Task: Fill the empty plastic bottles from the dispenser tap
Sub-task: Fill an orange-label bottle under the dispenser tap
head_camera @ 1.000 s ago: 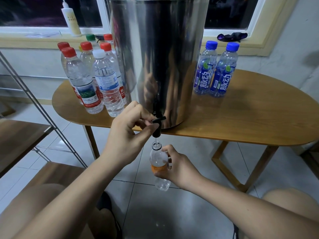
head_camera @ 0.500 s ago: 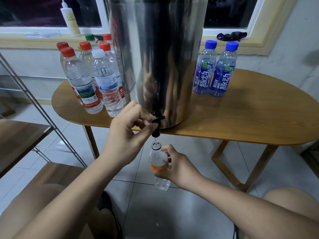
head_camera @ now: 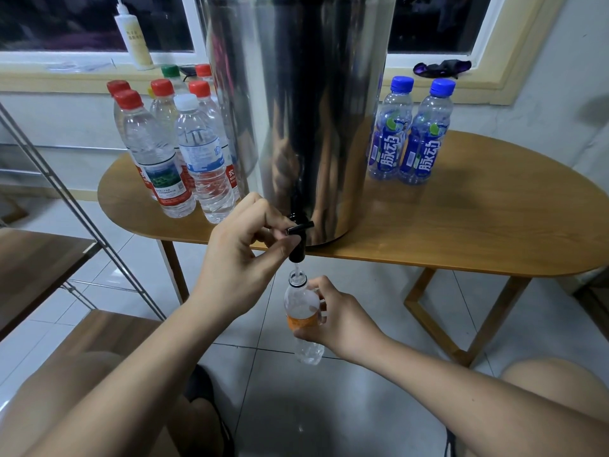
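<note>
A tall steel dispenser (head_camera: 296,103) stands on the wooden table (head_camera: 461,232), its black tap (head_camera: 298,239) overhanging the front edge. My left hand (head_camera: 240,262) pinches the tap's small lever. Below the spout my right hand (head_camera: 336,318) grips a small uncapped bottle with an orange label (head_camera: 301,308), held upright with its mouth under the tap. A thin stream of water runs into the bottle's neck. Some water shows in the bottle's bottom.
Several capped bottles with red, white and green caps (head_camera: 184,153) crowd the table left of the dispenser. Two blue-capped bottles (head_camera: 408,133) stand to its right. A metal rack (head_camera: 75,199) stands at left. Tiled floor and my knees lie below.
</note>
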A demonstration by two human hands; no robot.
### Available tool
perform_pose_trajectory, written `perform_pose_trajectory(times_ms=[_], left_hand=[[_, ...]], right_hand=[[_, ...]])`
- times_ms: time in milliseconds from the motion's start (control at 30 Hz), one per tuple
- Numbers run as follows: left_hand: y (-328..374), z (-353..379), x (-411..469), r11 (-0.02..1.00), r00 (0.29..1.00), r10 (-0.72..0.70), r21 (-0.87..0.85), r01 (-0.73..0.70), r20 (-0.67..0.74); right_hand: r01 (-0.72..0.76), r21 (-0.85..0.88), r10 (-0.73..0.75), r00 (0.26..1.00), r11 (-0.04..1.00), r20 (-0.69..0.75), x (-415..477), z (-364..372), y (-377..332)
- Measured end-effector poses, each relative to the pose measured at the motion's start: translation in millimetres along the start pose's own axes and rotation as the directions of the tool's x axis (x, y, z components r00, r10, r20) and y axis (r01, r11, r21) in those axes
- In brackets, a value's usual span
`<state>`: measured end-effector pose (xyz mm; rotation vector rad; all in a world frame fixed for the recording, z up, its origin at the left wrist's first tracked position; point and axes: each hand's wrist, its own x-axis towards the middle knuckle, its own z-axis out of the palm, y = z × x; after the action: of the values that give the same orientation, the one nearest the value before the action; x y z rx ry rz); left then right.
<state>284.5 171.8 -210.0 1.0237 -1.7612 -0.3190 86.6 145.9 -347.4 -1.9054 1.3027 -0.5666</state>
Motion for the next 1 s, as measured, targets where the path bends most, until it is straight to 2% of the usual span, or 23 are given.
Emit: perform_pose_trajectory(times_ms=[1000], left_hand=[[1.7, 0.0, 0.1, 1.000, 1.000, -0.018, -0.025, 0.018, 0.000]], right_hand=[[-0.012, -0.009, 0.012, 1.000, 1.000, 0.010, -0.8, -0.1, -1.1]])
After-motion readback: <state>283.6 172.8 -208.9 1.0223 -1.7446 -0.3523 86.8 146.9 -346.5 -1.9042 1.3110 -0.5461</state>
